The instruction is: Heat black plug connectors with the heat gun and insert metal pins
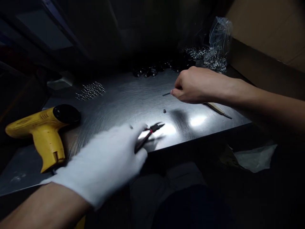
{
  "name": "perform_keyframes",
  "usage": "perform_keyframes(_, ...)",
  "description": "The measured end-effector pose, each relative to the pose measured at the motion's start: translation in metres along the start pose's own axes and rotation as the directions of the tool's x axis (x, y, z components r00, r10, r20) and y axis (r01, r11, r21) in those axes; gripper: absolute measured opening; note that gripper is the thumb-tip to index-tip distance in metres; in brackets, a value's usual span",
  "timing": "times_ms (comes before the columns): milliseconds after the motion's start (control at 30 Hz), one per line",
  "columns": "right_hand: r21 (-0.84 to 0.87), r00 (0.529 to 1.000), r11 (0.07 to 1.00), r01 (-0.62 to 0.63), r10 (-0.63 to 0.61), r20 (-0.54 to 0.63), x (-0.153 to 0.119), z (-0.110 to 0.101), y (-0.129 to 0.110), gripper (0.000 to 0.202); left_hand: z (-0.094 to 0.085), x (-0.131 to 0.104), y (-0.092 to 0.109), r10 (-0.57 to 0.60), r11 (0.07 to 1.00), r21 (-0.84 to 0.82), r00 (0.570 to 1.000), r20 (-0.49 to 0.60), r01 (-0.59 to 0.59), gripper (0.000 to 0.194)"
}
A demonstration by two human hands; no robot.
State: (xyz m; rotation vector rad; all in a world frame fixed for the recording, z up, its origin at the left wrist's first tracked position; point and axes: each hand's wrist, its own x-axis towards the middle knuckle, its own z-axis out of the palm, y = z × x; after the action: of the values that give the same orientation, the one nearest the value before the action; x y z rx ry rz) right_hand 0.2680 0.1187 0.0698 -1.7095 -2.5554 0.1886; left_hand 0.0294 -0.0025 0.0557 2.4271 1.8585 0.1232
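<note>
My left hand (109, 156), in a white glove and slightly blurred, is closed around the handles of small cutting pliers (154, 128) with red on the grips. The jaws point right over the front of the metal table (124, 95). My bare right hand (193, 85) pinches a thin dark rod (166, 94), whose tip sticks out to the left; its other end is hidden in the fingers. Between both hands a small metal nut-like part (164, 111) lies on the table. Below my right wrist rests a tool with a cream handle (214, 108) and a thin dark tip.
A yellow heat gun-like tool (49, 127) lies at the left. Small metal pieces (90, 91) stand in rows behind it. Dark parts (152, 71) line the back, beside a clear bag (220, 41) of small metal hooks or eyelets. Cardboard (269, 28) rises at right.
</note>
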Motion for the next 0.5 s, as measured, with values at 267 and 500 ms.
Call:
perform_keyframes(267,0.102,0.965,0.982,-0.159,0.176,-0.195,-0.025,0.093,0.021,0.043,-0.01,0.057,-0.006,0.347,0.587,0.736,0.926,0.148,-0.338,0.056)
perform_keyframes(500,0.113,0.963,0.985,-0.127,0.15,-0.222,-0.029,0.104,0.024,0.047,-0.01,0.08,0.001,0.3,0.78,0.549,0.949,0.094,-0.3,0.065)
